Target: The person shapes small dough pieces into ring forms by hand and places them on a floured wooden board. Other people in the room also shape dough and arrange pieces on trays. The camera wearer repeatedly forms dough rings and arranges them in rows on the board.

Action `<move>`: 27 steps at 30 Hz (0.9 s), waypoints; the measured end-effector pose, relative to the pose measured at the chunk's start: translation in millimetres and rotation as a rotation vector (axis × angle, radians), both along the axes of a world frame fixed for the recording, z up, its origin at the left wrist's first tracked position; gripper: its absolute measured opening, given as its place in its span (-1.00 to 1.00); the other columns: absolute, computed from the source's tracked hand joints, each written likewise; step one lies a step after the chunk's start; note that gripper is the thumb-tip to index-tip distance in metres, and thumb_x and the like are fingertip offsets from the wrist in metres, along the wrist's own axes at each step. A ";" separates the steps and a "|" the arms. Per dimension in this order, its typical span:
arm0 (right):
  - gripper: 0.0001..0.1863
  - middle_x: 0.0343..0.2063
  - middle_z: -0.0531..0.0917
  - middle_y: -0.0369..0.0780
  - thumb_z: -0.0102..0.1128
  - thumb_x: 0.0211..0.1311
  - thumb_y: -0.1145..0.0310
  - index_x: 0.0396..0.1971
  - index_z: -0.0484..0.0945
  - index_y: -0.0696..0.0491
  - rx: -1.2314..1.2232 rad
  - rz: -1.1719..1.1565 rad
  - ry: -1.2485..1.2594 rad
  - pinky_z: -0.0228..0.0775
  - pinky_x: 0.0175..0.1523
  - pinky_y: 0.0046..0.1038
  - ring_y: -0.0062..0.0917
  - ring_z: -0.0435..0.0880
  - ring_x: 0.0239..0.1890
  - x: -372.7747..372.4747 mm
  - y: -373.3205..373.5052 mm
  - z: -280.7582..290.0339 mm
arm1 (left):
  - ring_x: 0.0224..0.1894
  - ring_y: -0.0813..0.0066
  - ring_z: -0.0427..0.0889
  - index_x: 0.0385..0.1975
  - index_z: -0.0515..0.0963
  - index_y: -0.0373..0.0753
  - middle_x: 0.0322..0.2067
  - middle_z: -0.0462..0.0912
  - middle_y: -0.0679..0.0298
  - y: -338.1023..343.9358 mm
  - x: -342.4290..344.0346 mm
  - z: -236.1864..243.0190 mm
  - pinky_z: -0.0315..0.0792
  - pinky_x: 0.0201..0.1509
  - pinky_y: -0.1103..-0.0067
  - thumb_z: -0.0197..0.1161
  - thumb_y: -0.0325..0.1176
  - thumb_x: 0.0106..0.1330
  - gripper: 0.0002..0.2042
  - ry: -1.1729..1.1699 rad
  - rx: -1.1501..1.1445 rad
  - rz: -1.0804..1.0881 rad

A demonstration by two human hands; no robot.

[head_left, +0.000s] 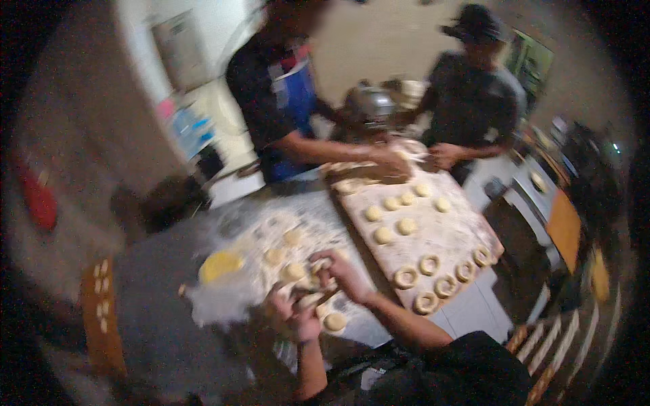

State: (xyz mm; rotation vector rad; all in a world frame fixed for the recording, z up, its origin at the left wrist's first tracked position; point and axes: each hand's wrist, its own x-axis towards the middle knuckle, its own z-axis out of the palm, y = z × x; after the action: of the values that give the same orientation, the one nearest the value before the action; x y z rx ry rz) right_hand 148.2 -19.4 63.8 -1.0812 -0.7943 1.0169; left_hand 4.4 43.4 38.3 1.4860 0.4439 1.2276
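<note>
My left hand (pixel 292 314) and my right hand (pixel 340 272) are together over a floured worktop (pixel 271 223), both pinching a pale piece of dough (pixel 313 292) between them. Several round dough pieces (pixel 284 254) lie on the flour around my hands, and one flat round (pixel 334 322) sits just right of my left wrist. To the right, a long wooden board (pixel 447 237) carries round dough discs (pixel 393 216) at its far half and several ring-shaped pieces (pixel 433 274) along its near edge.
Two other people stand at the far side; one in a blue apron (pixel 284 101) reaches a hand (pixel 389 161) onto the board's far end, another in a dark shirt (pixel 474 101) stands beside. A yellow disc (pixel 220 265) lies left of my hands. A metal pot (pixel 369 105) sits behind.
</note>
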 end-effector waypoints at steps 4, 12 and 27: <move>-0.35 -0.29 0.53 -0.05 -0.12 0.29 -0.03 0.25 0.13 0.06 -0.161 0.292 -0.626 0.26 0.02 -0.34 -0.22 0.49 -0.12 -3.3 -12.0 23.8 | -0.13 0.23 0.45 -0.02 0.26 -0.29 -0.15 0.42 0.09 -1.5 21.1 -46.4 0.35 -0.07 0.42 0.04 -0.21 0.28 -0.63 0.086 -0.287 0.135; -0.57 -0.57 0.55 -0.15 -0.18 0.32 0.06 0.08 0.22 -0.01 0.170 -0.086 0.061 0.37 -0.29 -0.35 -0.41 0.58 -0.46 68.8 -97.1 5.0 | -0.36 0.45 0.31 -0.25 0.24 -0.24 -0.37 0.28 0.27 -90.3 111.1 -15.9 0.29 -0.25 0.55 -0.10 -0.05 0.35 -0.67 0.175 -0.119 -0.153; -0.42 -0.62 0.52 -0.23 -0.04 0.25 0.04 0.19 0.10 -0.02 0.068 -0.544 -0.202 0.32 -0.50 -0.54 -0.57 0.50 -0.62 226.1 -325.9 0.2 | -0.40 0.15 0.57 -0.20 0.37 -0.26 -0.43 0.55 0.05 -275.8 316.0 37.4 0.43 -0.31 0.38 -0.17 -0.32 0.40 -0.81 0.440 0.230 -0.491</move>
State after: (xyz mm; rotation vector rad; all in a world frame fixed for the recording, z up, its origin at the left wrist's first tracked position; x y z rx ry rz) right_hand 374.3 -345.3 64.0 -1.2625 -0.6356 0.4242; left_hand 320.5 -232.4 75.7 1.9307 0.2035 0.5749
